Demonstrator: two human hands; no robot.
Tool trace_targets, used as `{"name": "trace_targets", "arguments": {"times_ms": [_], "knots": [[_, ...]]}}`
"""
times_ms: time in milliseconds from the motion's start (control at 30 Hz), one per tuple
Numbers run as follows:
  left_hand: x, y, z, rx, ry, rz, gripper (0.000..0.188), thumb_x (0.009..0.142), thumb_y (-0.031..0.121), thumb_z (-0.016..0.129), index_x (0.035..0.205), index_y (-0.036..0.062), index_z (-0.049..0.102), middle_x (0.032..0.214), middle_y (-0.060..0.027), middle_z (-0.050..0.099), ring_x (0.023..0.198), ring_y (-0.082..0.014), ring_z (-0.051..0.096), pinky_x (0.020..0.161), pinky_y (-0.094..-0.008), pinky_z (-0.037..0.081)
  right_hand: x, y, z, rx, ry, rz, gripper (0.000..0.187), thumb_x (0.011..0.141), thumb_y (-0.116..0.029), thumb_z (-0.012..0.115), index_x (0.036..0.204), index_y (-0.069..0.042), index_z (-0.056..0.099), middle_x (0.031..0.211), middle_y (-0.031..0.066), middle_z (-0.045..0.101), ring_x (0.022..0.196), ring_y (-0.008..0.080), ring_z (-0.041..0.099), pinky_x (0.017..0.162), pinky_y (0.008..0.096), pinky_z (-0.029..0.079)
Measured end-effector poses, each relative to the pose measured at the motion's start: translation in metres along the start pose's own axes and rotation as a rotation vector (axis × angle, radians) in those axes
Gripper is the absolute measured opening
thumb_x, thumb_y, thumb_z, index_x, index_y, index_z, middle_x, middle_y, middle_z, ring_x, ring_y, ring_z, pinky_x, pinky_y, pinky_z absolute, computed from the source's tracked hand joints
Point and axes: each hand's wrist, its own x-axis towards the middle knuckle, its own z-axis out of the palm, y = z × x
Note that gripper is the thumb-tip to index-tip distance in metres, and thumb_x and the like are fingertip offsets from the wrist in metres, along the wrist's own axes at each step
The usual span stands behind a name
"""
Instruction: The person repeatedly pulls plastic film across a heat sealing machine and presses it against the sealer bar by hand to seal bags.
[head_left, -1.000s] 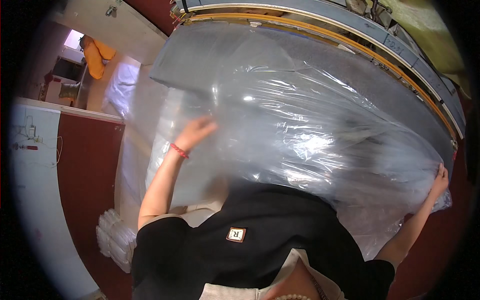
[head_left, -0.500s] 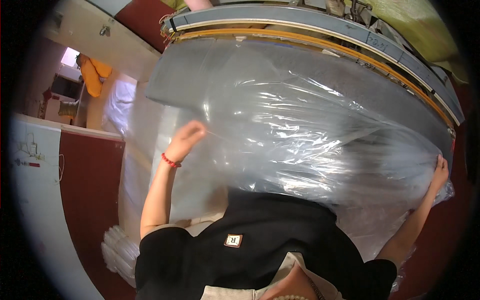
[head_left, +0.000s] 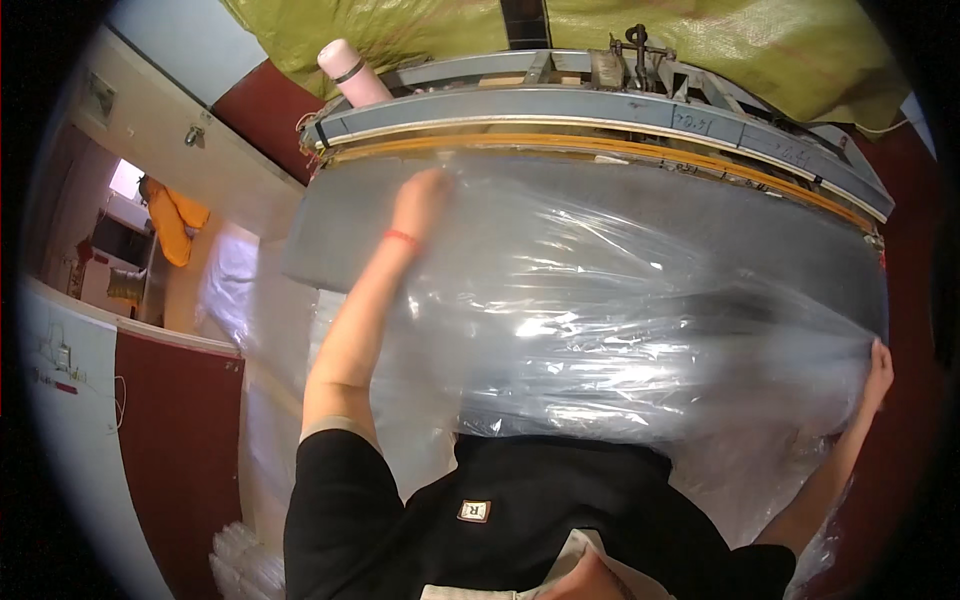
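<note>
A large sheet of clear plastic film [head_left: 600, 325] lies wrinkled and shiny over a grey padded work surface [head_left: 340, 205] in front of me. My left hand [head_left: 421, 205], with a red bracelet on its wrist, is near the far left of the surface. Motion blurs its fingers, but they look closed on the film's far left edge. At the right end, my right hand [head_left: 878, 376] pinches the film's other side, and the plastic stretches in taut folds toward it. More film hangs down near my body.
A long grey metal beam [head_left: 560, 105] with an orange strip [head_left: 560, 141] runs along the far edge. Behind it are a pink cylindrical bottle [head_left: 352, 75] and yellow-green sheeting [head_left: 760, 45]. Bundled clear plastic [head_left: 240, 565] lies at the lower left, beside a dark red wall panel [head_left: 180, 450].
My left hand has moved away from me and slightly right, toward the beam, with the film's edge. My right hand stays at the right end. The view has tilted, showing more beyond the beam.
</note>
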Motion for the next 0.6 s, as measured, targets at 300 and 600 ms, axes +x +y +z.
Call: {"name": "trace_targets", "arguments": {"times_ms": [300,600], "knots": [[0.013,0.021,0.008,0.075,0.091,-0.218,0.017,0.072,0.02,0.063,0.077,0.0037,0.058,0.074,-0.0108,0.061,0.07,-0.0263,0.06,0.061,-0.035,0.045,-0.035,0.046,-0.05,0.161,-0.016,0.136,0.018,0.082,-0.021,0.057,0.088,-0.004,0.06,0.08,-0.0045,0.053,0.076,0.0059,0.046,0.07,0.0194,0.036],[0.018,-0.012,0.022,-0.066,0.099,-0.219,0.017,0.076,0.019,0.058,0.081,0.0026,0.057,0.075,-0.0124,0.059,0.069,-0.0221,0.057,0.062,-0.0313,0.044,0.027,0.047,-0.001,0.291,0.189,0.253,0.026,0.08,-0.025,0.06,0.091,-0.002,0.062,0.082,-0.0023,0.056,0.076,0.0066,0.047,0.072,0.0193,0.037]]}}
